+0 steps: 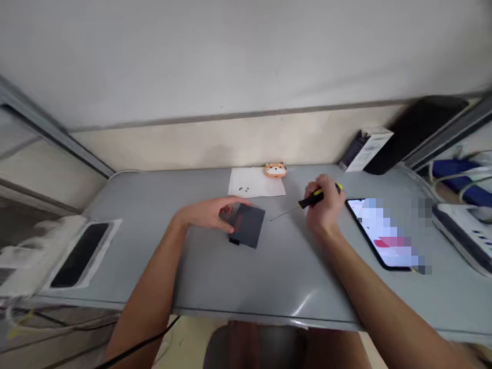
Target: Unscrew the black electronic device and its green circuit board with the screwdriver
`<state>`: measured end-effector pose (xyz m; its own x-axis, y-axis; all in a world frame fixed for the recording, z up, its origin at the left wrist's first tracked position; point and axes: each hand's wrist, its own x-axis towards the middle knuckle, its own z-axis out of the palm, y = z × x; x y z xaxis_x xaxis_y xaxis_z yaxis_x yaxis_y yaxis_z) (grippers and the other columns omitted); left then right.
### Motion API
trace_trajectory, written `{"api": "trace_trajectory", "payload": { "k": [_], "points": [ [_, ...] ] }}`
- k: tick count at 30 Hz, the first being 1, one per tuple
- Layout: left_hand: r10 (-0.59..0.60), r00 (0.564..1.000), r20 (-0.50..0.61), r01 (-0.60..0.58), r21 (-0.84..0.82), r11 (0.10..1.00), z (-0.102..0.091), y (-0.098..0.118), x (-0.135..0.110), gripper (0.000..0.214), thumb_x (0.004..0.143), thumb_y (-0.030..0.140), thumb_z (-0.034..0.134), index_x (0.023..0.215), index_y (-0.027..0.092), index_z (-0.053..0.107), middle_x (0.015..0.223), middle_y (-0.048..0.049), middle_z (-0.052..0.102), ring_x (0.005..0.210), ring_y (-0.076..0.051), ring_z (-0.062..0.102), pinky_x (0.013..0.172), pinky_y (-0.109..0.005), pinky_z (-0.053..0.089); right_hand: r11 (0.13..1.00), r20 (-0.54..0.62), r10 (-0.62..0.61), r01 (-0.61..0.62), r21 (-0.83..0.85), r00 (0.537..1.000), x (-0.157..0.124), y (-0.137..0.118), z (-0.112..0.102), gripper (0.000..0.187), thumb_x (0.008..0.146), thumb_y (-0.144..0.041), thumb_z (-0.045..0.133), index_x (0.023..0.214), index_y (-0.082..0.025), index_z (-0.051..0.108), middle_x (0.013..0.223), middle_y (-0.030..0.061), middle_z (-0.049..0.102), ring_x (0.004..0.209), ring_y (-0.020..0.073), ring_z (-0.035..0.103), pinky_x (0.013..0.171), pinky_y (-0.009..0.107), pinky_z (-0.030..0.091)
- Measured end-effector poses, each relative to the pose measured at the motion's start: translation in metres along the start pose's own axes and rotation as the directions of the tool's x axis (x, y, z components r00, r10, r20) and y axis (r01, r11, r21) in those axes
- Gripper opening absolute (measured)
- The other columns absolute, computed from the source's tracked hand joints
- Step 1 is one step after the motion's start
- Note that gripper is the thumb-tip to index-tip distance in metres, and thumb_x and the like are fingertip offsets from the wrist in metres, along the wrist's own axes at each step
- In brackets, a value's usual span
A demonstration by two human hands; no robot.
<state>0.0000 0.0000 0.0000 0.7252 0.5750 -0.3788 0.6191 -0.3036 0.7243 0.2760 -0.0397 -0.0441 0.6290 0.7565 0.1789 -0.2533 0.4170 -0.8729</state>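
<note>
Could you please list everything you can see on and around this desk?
table: one, grey, underneath
flat device: one, black, centre
screwdriver: one, black-yellow handle, right hand
paper sheet: one, white, behind device
screws: few, black, on paper
animal figure: one, orange, paper's far edge
lit phone: one, black, right side
box: one, white-dark, back right
dark phone: one, black, left side
left hand: one, bare, holding flat device
right hand: one, bare, gripping screwdriver

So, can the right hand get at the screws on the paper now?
Probably yes: bare table lies between the right hand and the screws, though its grip is full with the screwdriver.
</note>
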Motion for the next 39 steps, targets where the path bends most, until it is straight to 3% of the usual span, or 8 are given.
{"api": "trace_trajectory", "payload": {
  "k": [6, 9, 13, 24, 26, 28, 31, 39],
  "points": [
    [-0.089, 0.989, -0.119, 0.083, -0.052, 0.995, 0.030, 0.022, 0.019, 0.117, 0.066, 0.041, 0.093, 0.166, 0.035, 0.032, 0.136, -0.0071, 0.070, 0.123, -0.035, 0.066, 0.099, -0.042, 0.051, 0.989, 0.310, -0.035, 0.077, -0.125, 0.950, 0.004, -0.014, -0.004, 0.032, 0.072, -0.026, 0.061, 0.046, -0.022, 0.043, 0.050, -0.0040, 0.034, 0.049, 0.0104, 0.034, 0.051, 0.031, 0.022],
    [-0.119, 0.970, -0.212, 0.133, 0.051, 0.990, 0.042, 0.034, 0.023, 0.095, 0.068, 0.044, 0.091, 0.154, 0.036, 0.050, 0.132, -0.0068, 0.073, 0.120, -0.038, 0.068, 0.094, -0.044, 0.052, 0.951, 0.390, -0.055, 0.167, -0.259, 0.919, 0.008, -0.029, -0.007, 0.029, 0.068, -0.024, 0.059, 0.044, -0.022, 0.042, 0.048, -0.0034, 0.033, 0.048, 0.0105, 0.034, 0.049, 0.031, 0.019],
    [-0.037, 0.995, -0.095, 0.032, -0.055, 0.998, 0.044, 0.036, 0.020, 0.070, 0.077, 0.034, 0.082, 0.143, 0.031, 0.057, 0.109, -0.0045, 0.076, 0.098, -0.029, 0.074, 0.081, -0.038, 0.055, 0.879, 0.447, -0.076, 0.271, -0.391, 0.891, 0.002, -0.038, -0.006, 0.028, 0.069, -0.025, 0.055, 0.045, -0.022, 0.040, 0.046, -0.0032, 0.033, 0.047, 0.0103, 0.031, 0.048, 0.031, 0.019],
    [0.008, 0.918, -0.397, 0.100, 0.249, 0.963, 0.054, 0.026, 0.027, 0.079, 0.069, 0.052, 0.090, 0.136, 0.024, 0.061, 0.136, -0.0111, 0.051, 0.127, -0.037, 0.058, 0.110, -0.054, 0.051, 0.874, 0.056, -0.396, 0.395, -0.283, 0.917, -0.016, -0.022, -0.001, 0.029, 0.082, -0.016, 0.054, 0.056, -0.023, 0.046, 0.052, -0.0037, 0.044, 0.052, 0.0127, 0.043, 0.051, 0.028, 0.032],
    [0.031, 0.915, -0.403, 0.080, 0.255, 0.964, 0.055, 0.026, 0.028, 0.081, 0.069, 0.052, 0.091, 0.138, 0.024, 0.060, 0.134, -0.0107, 0.050, 0.130, -0.037, 0.055, 0.115, -0.055, 0.048, 0.863, 0.223, -0.382, 0.432, -0.263, 0.897, -0.025, -0.020, 0.004, 0.029, 0.090, -0.017, 0.054, 0.061, -0.023, 0.050, 0.056, -0.0030, 0.051, 0.054, 0.0126, 0.048, 0.053, 0.027, 0.036],
    [0.034, 0.918, -0.395, 0.073, 0.251, 0.965, 0.054, 0.027, 0.027, 0.081, 0.069, 0.053, 0.091, 0.138, 0.024, 0.059, 0.136, -0.0116, 0.050, 0.135, -0.037, 0.051, 0.119, -0.055, 0.045, 0.820, 0.515, -0.320, 0.505, -0.270, 0.795, -0.037, -0.017, 0.010, 0.029, 0.094, -0.020, 0.055, 0.065, -0.022, 0.052, 0.059, -0.0026, 0.054, 0.053, 0.0116, 0.049, 0.053, 0.026, 0.037],
    [0.032, 0.943, -0.330, 0.049, 0.236, 0.970, 0.049, 0.028, 0.024, 0.073, 0.074, 0.051, 0.088, 0.137, 0.025, 0.059, 0.138, -0.0126, 0.053, 0.139, -0.037, 0.049, 0.120, -0.055, 0.043, 0.736, 0.671, -0.324, 0.623, -0.264, 0.667, -0.049, -0.015, 0.014, 0.031, 0.093, -0.020, 0.054, 0.063, -0.022, 0.045, 0.055, -0.0032, 0.052, 0.051, 0.0111, 0.046, 0.052, 0.026, 0.037],
    [-0.033, 0.958, -0.285, 0.086, 0.175, 0.981, 0.040, 0.025, 0.020, 0.089, 0.076, 0.041, 0.086, 0.155, 0.029, 0.046, 0.156, -0.0130, 0.049, 0.149, -0.040, 0.045, 0.121, -0.054, 0.042, 0.820, 0.355, -0.182, 0.341, -0.459, 0.917, -0.018, -0.028, 0.002, 0.028, 0.083, -0.022, 0.052, 0.056, -0.023, 0.045, 0.051, -0.0042, 0.043, 0.049, 0.0118, 0.041, 0.047, 0.027, 0.031]
  ]
}}
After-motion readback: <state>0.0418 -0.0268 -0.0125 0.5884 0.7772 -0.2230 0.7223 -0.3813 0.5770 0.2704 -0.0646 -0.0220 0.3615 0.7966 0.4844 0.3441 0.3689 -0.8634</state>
